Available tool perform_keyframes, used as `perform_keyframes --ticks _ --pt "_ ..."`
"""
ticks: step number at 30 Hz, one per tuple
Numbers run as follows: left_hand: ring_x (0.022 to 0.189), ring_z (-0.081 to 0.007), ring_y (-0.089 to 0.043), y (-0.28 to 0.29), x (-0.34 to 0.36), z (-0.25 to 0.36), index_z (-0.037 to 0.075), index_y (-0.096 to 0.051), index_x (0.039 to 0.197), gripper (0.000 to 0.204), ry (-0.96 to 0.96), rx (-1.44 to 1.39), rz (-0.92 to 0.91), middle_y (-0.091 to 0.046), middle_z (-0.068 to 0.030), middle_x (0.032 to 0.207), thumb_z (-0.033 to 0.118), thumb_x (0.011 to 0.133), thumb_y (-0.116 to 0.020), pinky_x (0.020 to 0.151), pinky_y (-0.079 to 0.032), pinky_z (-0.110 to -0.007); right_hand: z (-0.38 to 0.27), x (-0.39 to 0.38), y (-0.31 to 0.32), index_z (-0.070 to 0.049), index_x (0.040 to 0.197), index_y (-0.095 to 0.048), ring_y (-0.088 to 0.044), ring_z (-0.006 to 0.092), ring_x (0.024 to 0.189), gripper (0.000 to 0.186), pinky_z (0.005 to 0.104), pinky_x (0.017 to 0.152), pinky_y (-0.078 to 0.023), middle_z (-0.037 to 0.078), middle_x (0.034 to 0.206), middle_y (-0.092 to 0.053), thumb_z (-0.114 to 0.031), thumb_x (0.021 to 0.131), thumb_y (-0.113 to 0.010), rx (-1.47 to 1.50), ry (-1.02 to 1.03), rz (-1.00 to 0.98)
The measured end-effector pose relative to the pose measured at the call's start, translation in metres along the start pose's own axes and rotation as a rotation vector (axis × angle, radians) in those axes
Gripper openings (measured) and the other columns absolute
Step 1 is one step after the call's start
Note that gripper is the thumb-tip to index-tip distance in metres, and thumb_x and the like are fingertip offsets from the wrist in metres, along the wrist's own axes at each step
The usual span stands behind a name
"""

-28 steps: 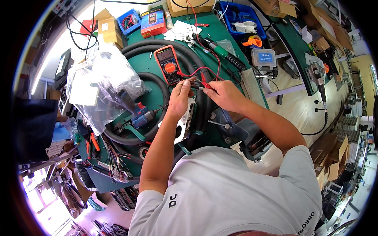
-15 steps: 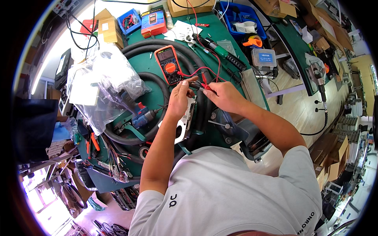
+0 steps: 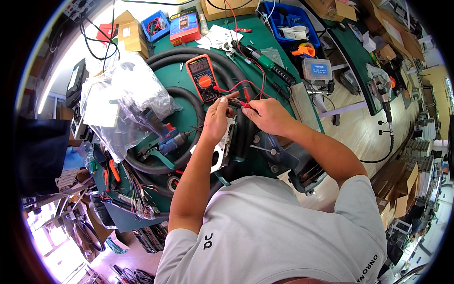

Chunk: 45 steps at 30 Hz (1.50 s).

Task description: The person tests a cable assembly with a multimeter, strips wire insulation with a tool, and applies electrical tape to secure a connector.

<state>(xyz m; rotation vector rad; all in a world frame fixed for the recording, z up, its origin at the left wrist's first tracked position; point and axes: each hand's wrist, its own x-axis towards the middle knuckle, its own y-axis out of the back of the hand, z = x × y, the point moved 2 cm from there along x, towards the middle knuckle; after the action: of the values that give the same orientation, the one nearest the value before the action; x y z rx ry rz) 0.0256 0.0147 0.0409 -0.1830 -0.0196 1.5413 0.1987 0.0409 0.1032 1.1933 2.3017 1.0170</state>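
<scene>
Near the bench middle, my left hand is closed on small dark items at the fingertips, too small to name. Right beside it, my right hand pinches a red test probe against that bunch; exact contact is hidden. An orange multimeter lies just beyond my hands, leads running from it and its display lit. Below my left hand is a white bracket-like part, partly covered by my wrist. Thick black hose coils around the meter and under my hands.
Left of centre are clear plastic bags and a blue drill. A green crimping tool lies behind right. Boxes and a blue bin line the back. A dark-blue clamped apparatus stands near my right forearm.
The meter's display reading has changed. My right hand and red probe have shifted very slightly at the fingertips; my left hand stays almost where it was.
</scene>
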Motion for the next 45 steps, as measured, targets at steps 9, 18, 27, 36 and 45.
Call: perform_keyframes --ticks 9,18,27,36,45 --pt "0.074 -0.0081 -0.049 -0.0011 0.0003 0.0016 0.002 -0.064 0.124 0.047 -0.006 -0.013 0.011 -0.056 -0.0009 0.079 0.03 0.107 -0.031 0.071 -0.041 -0.025 0.0008 0.001 -0.0005 0.001 0.077 -0.062 -0.061 0.0424 0.067 0.036 0.0496 0.061 -0.045 0.024 0.068 -0.06 -0.03 0.094 -0.057 -0.002 -0.008 0.002" --pt "0.074 -0.0086 -0.049 -0.0008 0.0003 0.001 0.002 -0.064 0.124 0.047 0.002 -0.011 0.011 -0.055 -0.0007 0.078 0.031 0.107 -0.032 0.072 -0.041 -0.025 -0.0002 0.0008 -0.0002 0.002 0.076 -0.061 -0.061 0.0426 0.067 0.037 0.05 0.061 -0.045 0.024 0.067 -0.06 -0.03 0.095 -0.057 -0.004 -0.012 -0.002" --pt "0.074 -0.0085 -0.049 -0.0005 0.0 0.0018 0.002 -0.064 0.124 0.047 0.003 -0.005 0.002 -0.055 -0.0007 0.079 0.032 0.107 -0.032 0.072 -0.041 -0.025 -0.0013 0.0005 0.0005 0.002 0.075 -0.061 -0.061 0.0424 0.066 0.037 0.05 0.061 -0.045 0.024 0.067 -0.06 -0.03 0.095 -0.057 -0.008 -0.015 0.0" --pt "0.075 -0.0081 -0.05 -0.0016 -0.0008 0.0031 0.002 -0.064 0.124 0.047 -0.002 -0.026 0.001 -0.057 -0.0008 0.085 0.032 0.107 -0.032 0.073 -0.042 -0.025 -0.0009 0.0006 0.0 0.001 0.075 -0.061 -0.062 0.0426 0.067 0.038 0.05 0.061 -0.046 0.024 0.067 -0.06 -0.031 0.094 -0.057 -0.014 -0.005 0.014" --pt "0.075 -0.0081 -0.05 -0.0001 -0.001 0.0033 0.002 -0.064 0.124 0.047 0.011 -0.021 -0.013 -0.056 -0.0007 0.081 0.032 0.107 -0.032 0.073 -0.042 -0.025 -0.0009 0.0011 0.0 0.001 0.074 -0.061 -0.061 0.0422 0.066 0.037 0.0499 0.061 -0.046 0.024 0.066 -0.06 -0.03 0.094 -0.057 -0.012 -0.005 0.011"
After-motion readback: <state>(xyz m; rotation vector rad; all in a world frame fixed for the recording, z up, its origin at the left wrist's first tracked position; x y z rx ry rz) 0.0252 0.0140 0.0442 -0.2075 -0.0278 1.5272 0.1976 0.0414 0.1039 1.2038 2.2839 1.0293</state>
